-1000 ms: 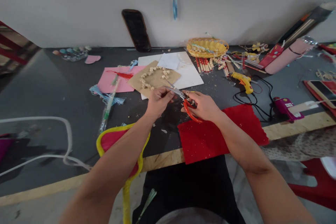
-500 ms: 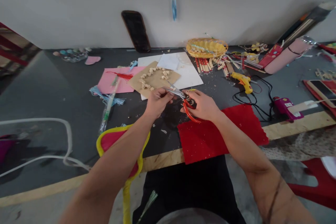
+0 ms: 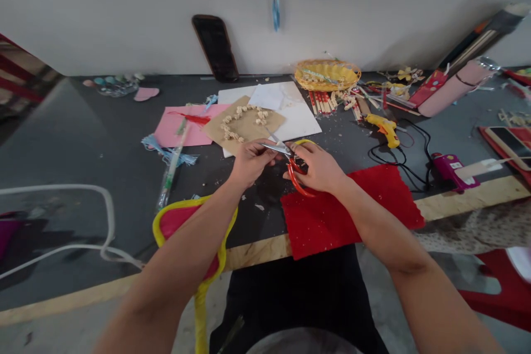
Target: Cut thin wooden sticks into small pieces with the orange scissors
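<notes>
My right hand [image 3: 317, 165] is closed around the red handles of a pair of scissors [image 3: 297, 180], whose blades stand apart and point left. Close to the blades, the fingers of my left hand [image 3: 251, 163] are pinched together; a small pale bit shows by the blades, but what the fingers hold is too small to make out. Just beyond my hands lies a brown paper square [image 3: 244, 124], bearing a curved row of cream-coloured clusters [image 3: 238, 113]. A red felt sheet [image 3: 323, 227] lies on the table below my right hand.
Behind the brown paper are a white board [image 3: 305, 119] and a yellow basket [image 3: 327, 74]. To the right lie a yellow glue gun [image 3: 384, 130] with a black cord and a purple box [image 3: 454, 171]. Pink paper [image 3: 166, 127] and blue tassels [image 3: 182, 159] lie left. A phone [image 3: 215, 47] leans on the wall.
The scissors and my right hand have shifted very slightly left, and the red handles have tilted a little. My left hand stays pinched near the blades. The things on the table lie as before.
</notes>
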A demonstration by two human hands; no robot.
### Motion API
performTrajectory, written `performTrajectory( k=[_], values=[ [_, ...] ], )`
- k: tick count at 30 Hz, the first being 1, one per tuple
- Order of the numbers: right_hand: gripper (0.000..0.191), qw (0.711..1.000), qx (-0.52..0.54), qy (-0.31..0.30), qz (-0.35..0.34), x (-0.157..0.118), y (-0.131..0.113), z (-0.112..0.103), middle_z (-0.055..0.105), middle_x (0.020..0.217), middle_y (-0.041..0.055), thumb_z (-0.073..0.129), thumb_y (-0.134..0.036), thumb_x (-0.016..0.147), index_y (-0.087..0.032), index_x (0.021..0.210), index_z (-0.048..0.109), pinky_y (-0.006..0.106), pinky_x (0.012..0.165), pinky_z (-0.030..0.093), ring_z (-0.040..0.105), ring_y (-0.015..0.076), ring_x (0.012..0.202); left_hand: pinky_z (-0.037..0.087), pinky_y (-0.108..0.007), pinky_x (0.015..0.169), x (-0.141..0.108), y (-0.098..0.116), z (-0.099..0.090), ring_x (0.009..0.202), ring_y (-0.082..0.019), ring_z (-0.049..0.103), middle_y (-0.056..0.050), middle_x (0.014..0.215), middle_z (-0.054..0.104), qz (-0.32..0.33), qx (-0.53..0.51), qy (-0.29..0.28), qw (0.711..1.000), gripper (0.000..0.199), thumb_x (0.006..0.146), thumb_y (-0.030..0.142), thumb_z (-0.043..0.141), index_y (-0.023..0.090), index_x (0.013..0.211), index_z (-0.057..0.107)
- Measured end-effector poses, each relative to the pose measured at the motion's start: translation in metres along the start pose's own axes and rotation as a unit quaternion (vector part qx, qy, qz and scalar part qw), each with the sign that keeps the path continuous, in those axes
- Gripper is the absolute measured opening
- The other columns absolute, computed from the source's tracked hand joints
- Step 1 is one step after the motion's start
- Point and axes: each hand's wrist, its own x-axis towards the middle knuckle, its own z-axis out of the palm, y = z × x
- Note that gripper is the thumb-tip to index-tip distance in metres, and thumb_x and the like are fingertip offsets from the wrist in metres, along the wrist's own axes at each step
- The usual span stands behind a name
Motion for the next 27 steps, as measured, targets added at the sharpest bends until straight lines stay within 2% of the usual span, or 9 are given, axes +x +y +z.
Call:
performTrajectory(
  k=[8,17,22,27],
  values=[
    [0.067,0.998,-0.047,-0.019,0.033,-0.001,-0.012,-0.005,0.059,0.123,0.0160,0.051,-0.061,0.087,-0.017,0.138,0.047,0.042,0.094,0.049,0.056,0.0291,0.114,0.042,-0.021,0.047,0.000,-0.006,-0.001,0.052,-0.010,0.056,-0.005,0.064,0.068,0.009,0.001,0.008,1.000,0.025,0.070,0.037,0.076,0.012,0.073,0.073],
    [0.069,0.999,-0.035,0.008,0.025,-0.001,-0.004,-0.003,0.059,0.124,0.0129,0.055,-0.062,0.084,-0.019,0.137,0.047,0.041,0.096,0.049,0.054,0.0281,0.117,0.046,-0.020,0.050,0.002,-0.010,0.001,0.058,-0.011,0.059,-0.004,0.070,0.068,0.023,-0.023,0.023,0.999,0.025,0.068,0.038,0.078,0.014,0.072,0.071],
    [0.071,0.999,-0.031,-0.002,0.014,-0.001,-0.002,-0.006,0.056,0.126,0.0133,0.058,-0.062,0.082,-0.021,0.138,0.045,0.044,0.096,0.048,0.051,0.0295,0.118,0.045,-0.021,0.048,0.002,-0.006,-0.001,0.053,-0.011,0.057,-0.003,0.062,0.067,0.006,-0.017,0.011,1.000,0.027,0.066,0.038,0.079,0.015,0.076,0.071],
    [0.077,1.000,-0.028,-0.011,-0.001,-0.001,0.000,-0.009,0.054,0.122,0.0146,0.060,-0.063,0.079,-0.018,0.139,0.044,0.045,0.096,0.047,0.050,0.0313,0.118,0.043,-0.020,0.047,0.002,-0.004,-0.003,0.050,-0.010,0.057,-0.002,0.060,0.068,-0.010,-0.028,-0.011,0.999,0.025,0.064,0.037,0.080,0.016,0.075,0.072]
  ],
)
